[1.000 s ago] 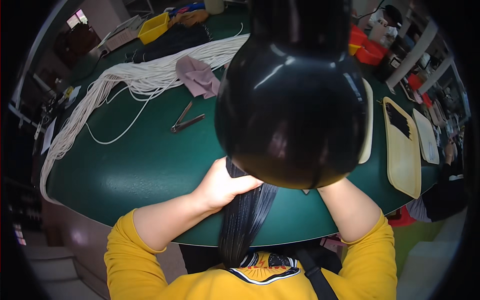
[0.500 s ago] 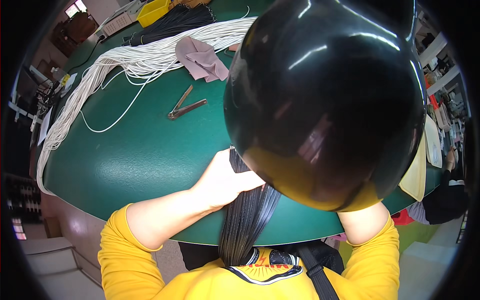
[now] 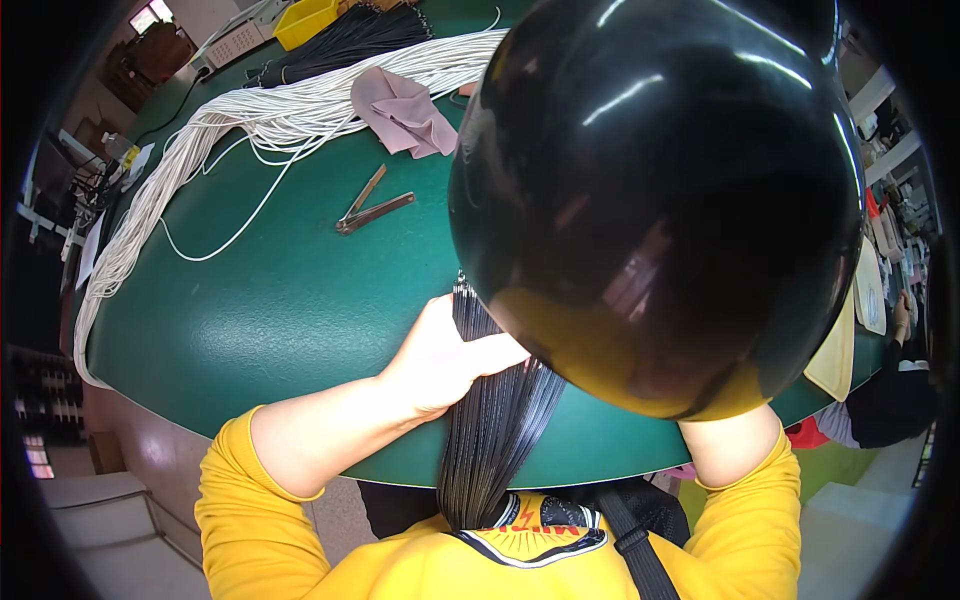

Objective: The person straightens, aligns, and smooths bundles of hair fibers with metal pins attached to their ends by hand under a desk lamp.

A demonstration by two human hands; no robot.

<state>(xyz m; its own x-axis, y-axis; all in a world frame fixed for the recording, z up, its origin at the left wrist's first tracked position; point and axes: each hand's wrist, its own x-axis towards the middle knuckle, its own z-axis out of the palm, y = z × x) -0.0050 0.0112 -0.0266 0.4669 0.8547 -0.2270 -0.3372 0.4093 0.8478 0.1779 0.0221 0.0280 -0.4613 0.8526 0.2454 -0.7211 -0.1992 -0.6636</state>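
The left hand (image 3: 435, 358) grips a bundle of black wires (image 3: 492, 430); the right hand's state is hidden behind the black lampshade (image 3: 660, 200).

Two black bundles (image 3: 490, 430) (image 3: 345, 48), one cloth (image 3: 403, 110)

I have a big green table (image 3: 270, 350) in front of me, and light makes a shiny patch on it. The floor (image 3: 150, 445) to my left is pinkish grey. Far off on that side, a bright little window (image 3: 153, 14) is near a pale wall (image 3: 197, 18). White light streaks shine on my round black lamp shade (image 3: 655, 220).
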